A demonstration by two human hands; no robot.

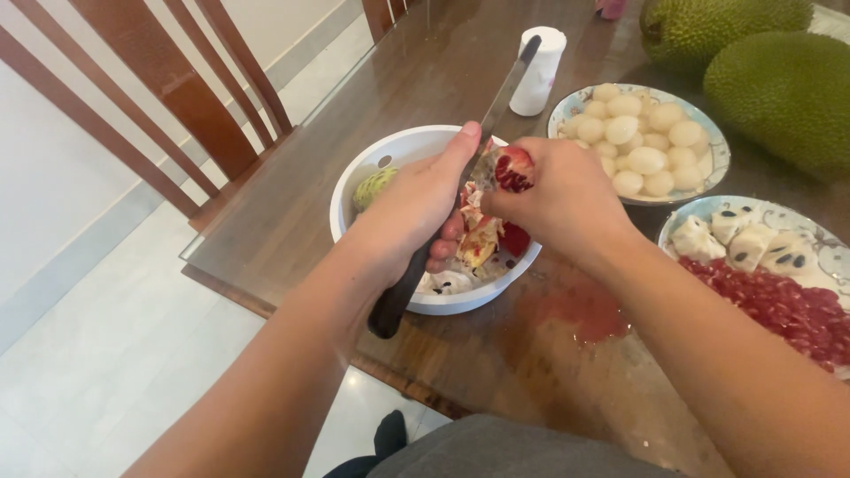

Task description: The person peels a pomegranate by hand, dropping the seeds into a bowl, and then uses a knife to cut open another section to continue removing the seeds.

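- Left hand (416, 208) wrapped tight on a knife (443, 208): dark handle sticks out at 7 o'clock below the fist, blade runs up toward 1 o'clock, thumb laid along the spine.
- Right hand (558, 199) pinched shut on a pomegranate piece (513, 168), red seeds facing the blade; blade and fruit appear to touch.
- Both hands sit over a white bowl (390, 155) on the glass-topped table (292, 221).
- Bowl holds pomegranate peel scraps (478, 239) under the hands and a green fruit skin (374, 188) at its 9 o'clock.
- White cylinder container (538, 75) at 12 o'clock of the hands, behind the blade tip.
- Patterned plate of pale round peeled fruits (642, 142) at 2 o'clock of the bowl.
- Second plate (770, 217) at 3 o'clock: white fruit chunks with black seeds, plus loose red pomegranate seeds (788, 310).
- Two green spiky jackfruits (779, 84) at far 1 o'clock.
- Reddish juice smear (580, 312) on the table at the bowl's 4 o'clock.
- Wooden chair (168, 97) at 10 o'clock.
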